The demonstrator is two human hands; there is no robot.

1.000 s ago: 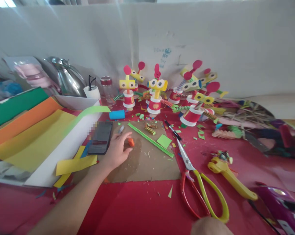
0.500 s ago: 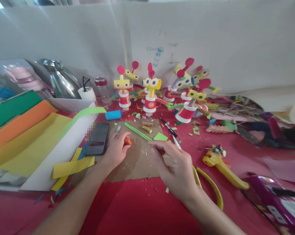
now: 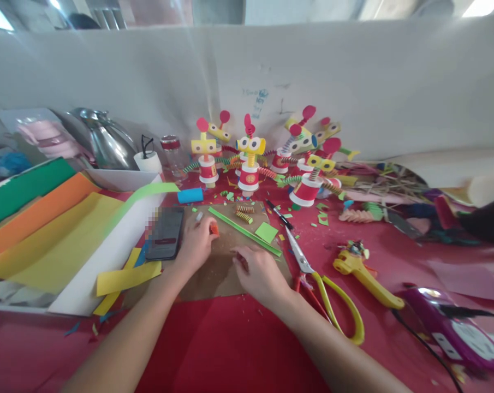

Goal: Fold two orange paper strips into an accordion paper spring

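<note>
My left hand (image 3: 196, 240) is closed on a small orange accordion-folded paper spring (image 3: 214, 228), which pokes out by the fingertips. Just right of it, my right hand (image 3: 261, 273) hovers low over the brown cardboard (image 3: 224, 284), fingers bent and slightly apart, with nothing visible in them. Beyond the hands, a green paper strip (image 3: 244, 231) lies slantwise on the board beside a green paper square (image 3: 266, 232). Two folded paper springs, one brownish (image 3: 245, 209) and one yellow (image 3: 244, 217), rest at the board's far side.
Scissors (image 3: 306, 265) with yellow and red handles lie right of the board, near a black pen (image 3: 280, 214) and a yellow glue gun (image 3: 367, 275). A phone (image 3: 166, 233) is at left. Several paper-cup figures (image 3: 249, 177) stand behind. A box of coloured paper (image 3: 107, 254) is far left.
My right hand has moved left and down toward my left hand, uncovering the scissors and the green strip's near end. My left hand keeps the orange spring, now turned more upright. The view has tilted up.
</note>
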